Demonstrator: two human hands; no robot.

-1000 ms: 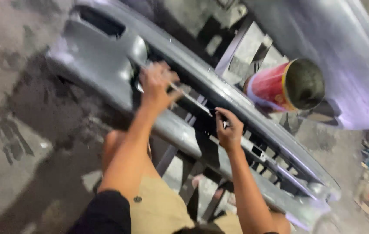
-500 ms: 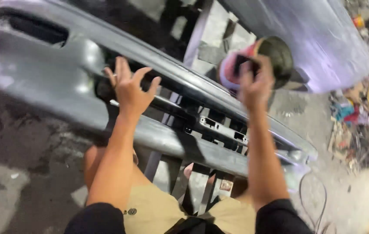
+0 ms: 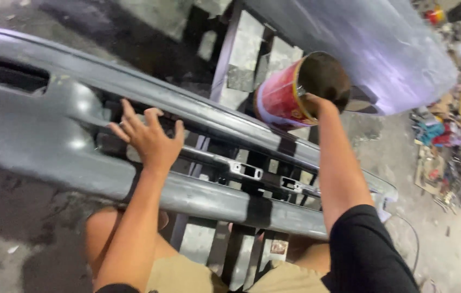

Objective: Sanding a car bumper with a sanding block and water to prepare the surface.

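Left hand (image 3: 152,138) spread flat on grey bumper (image 3: 51,146), fingers apart; right hand (image 3: 317,103) reaching into red can (image 3: 287,97), fingers hidden, cannot tell.

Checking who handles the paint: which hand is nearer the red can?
Right. The right hand reaches into the mouth of the red can; the left hand rests well away on the grey bumper.

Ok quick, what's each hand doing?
Left hand: open, fingers spread on the grey plastic car bumper.
Right hand: reaching into the red round tin can; grip hidden.
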